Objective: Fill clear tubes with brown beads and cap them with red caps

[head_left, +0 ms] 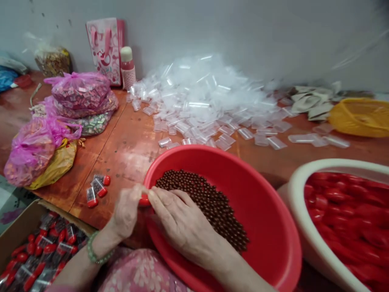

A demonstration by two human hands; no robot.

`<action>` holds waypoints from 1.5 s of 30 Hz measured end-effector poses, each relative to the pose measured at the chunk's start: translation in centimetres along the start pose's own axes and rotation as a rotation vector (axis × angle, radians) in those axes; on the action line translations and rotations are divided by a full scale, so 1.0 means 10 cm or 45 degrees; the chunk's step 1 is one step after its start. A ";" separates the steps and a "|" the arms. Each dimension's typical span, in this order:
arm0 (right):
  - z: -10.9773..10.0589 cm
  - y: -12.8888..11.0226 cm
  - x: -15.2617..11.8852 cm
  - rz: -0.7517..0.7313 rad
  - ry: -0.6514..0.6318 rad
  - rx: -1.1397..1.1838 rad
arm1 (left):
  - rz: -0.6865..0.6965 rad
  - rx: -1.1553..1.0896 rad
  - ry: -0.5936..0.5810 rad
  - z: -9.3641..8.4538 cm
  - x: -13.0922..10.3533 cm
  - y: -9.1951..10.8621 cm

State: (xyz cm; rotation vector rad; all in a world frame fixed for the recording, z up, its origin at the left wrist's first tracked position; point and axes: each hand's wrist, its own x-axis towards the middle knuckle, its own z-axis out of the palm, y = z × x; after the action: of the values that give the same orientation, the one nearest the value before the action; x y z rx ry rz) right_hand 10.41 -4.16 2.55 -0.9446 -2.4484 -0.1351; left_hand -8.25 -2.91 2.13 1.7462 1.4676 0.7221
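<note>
My left hand (127,211), a bead bracelet on its wrist, is closed and slightly blurred by motion. Fingers and thumb of my right hand (182,227) press from the other side on a red cap (144,199) between the two hands. Whatever is below this cap is hidden by my fingers. Both hands are at the left rim of a red basin (258,202), which holds many small brown balls (209,202). To the left of my left hand, several clear tubes with red caps (99,187) lie on the table, dark balls inside them.
Clear empty tubes (194,105) are heaped against the wall. On the right stands a white tub (293,190) of red caps (346,219). A cardboard box (28,215) of filled tubes is lower left. Pink bags (80,93), a bottle (127,67) and a yellow basket (361,117) sit farther back.
</note>
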 end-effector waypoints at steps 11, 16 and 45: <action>0.18 0.48 -0.29 0.423 -0.582 -0.049 | 0.243 1.281 0.120 -0.38 0.37 -0.69; 0.16 0.61 -0.22 0.647 -0.818 -0.016 | 0.507 0.850 0.021 0.08 1.42 -0.40; 0.19 0.69 -0.03 1.588 0.163 1.842 | 0.675 0.102 0.010 0.10 1.51 0.09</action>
State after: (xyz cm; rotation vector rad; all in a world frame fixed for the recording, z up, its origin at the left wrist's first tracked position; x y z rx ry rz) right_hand 14.31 1.36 0.16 -1.2947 -0.8721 1.6026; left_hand -4.08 11.63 1.72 2.2272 1.0483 0.9437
